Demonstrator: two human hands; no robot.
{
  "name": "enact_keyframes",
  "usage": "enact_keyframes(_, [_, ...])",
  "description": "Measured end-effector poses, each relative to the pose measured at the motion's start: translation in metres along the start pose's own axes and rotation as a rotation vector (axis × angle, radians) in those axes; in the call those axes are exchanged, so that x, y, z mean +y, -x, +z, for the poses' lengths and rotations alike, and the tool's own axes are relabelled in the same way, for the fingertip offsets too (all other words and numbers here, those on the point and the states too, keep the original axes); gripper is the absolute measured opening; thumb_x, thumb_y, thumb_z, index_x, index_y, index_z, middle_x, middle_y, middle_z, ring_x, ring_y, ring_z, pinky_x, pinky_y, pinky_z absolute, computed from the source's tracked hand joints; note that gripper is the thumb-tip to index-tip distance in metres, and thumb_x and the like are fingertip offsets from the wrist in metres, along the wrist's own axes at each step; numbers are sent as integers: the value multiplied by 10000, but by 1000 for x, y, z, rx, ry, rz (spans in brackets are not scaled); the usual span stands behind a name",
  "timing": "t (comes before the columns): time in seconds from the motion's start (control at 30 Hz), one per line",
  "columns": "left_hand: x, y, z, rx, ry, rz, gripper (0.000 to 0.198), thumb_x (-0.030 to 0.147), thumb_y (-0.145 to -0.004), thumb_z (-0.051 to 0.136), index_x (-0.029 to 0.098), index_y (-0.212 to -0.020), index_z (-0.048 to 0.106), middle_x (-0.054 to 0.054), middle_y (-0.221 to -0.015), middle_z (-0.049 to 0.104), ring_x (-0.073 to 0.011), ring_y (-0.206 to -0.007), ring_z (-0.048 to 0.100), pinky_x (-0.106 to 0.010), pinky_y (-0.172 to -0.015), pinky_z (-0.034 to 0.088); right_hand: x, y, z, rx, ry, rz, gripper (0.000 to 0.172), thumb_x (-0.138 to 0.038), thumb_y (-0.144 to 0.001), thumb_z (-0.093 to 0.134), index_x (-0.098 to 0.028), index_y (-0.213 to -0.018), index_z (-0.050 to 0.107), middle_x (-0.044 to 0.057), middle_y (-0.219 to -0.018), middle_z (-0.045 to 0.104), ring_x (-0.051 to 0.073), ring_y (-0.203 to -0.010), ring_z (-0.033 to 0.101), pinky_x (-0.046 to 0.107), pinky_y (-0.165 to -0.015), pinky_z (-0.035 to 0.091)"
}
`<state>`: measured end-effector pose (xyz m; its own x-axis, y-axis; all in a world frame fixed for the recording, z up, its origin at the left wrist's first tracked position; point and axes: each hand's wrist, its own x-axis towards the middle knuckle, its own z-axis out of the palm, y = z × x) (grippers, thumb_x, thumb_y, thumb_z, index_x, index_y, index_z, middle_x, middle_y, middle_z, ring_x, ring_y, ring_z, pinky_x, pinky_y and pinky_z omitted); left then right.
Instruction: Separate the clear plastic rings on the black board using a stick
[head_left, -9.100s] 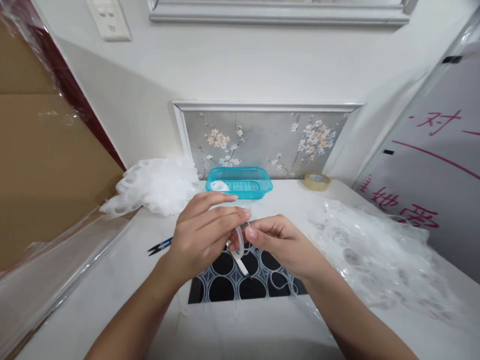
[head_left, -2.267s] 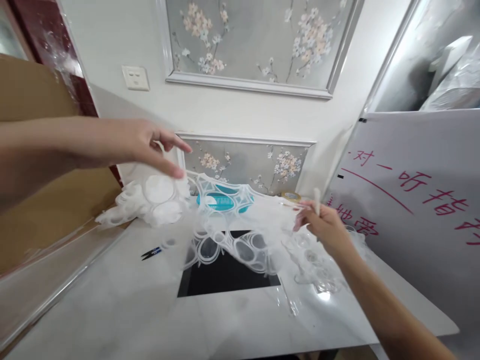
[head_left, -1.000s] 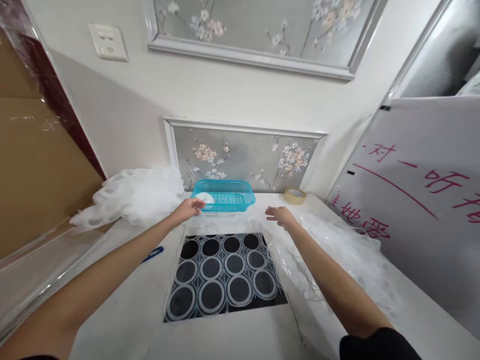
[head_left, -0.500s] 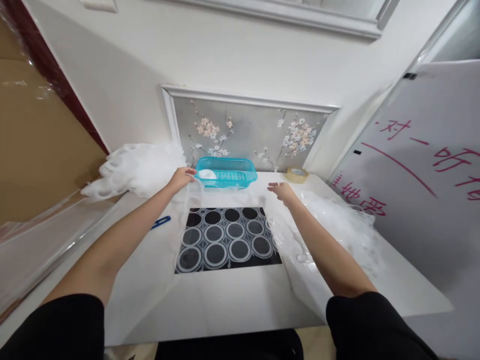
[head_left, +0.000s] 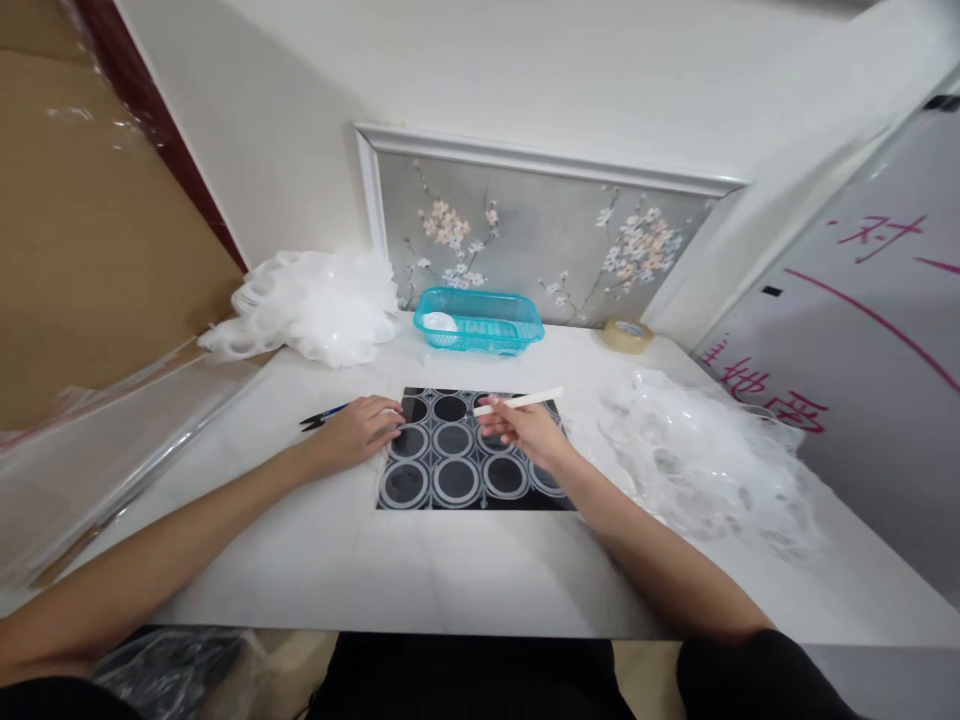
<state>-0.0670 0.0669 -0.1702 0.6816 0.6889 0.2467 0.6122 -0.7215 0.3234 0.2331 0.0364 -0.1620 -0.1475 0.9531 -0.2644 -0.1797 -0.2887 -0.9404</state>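
Note:
A black sheet with rows of grey-white rings (head_left: 456,482) lies flat on the white table (head_left: 330,560). My left hand (head_left: 367,428) rests at its left edge, fingers stretched out and lying flat, with nothing gripped. Over the sheet's upper right part, my right hand (head_left: 531,428) pinches a slim, flat white stick (head_left: 529,398). The stick points left over the rings; whether its end touches the sheet I cannot tell. Just left of my left hand lies a small blue and black tool (head_left: 321,416), partly hidden by that hand.
A turquoise plastic basket (head_left: 480,305) with a white round item (head_left: 439,322) stands by the wall. White translucent ring-patterned plastic is heaped at left (head_left: 315,305) and right (head_left: 712,470). A tape roll (head_left: 628,336) lies behind; a whiteboard (head_left: 862,330) borders the right.
Both hands have come from the back of the table toward me, onto the black sheet. The right hand now holds the white stick. Translucent plastic beside the left hand is gone from there.

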Motion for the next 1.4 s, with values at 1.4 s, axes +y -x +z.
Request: enact_keyframes(1.4, [17,24,15,-293,-136,-217,906,742,-821,392,157,-1489,208,-133,-1540,218,-301,-1434,149,-486,-1153,86,49,-1,76,-312,1072,-972,147,-207,-896,489,-190,-901,635,88,-989,714,202,-1032,615,331,-854,478])
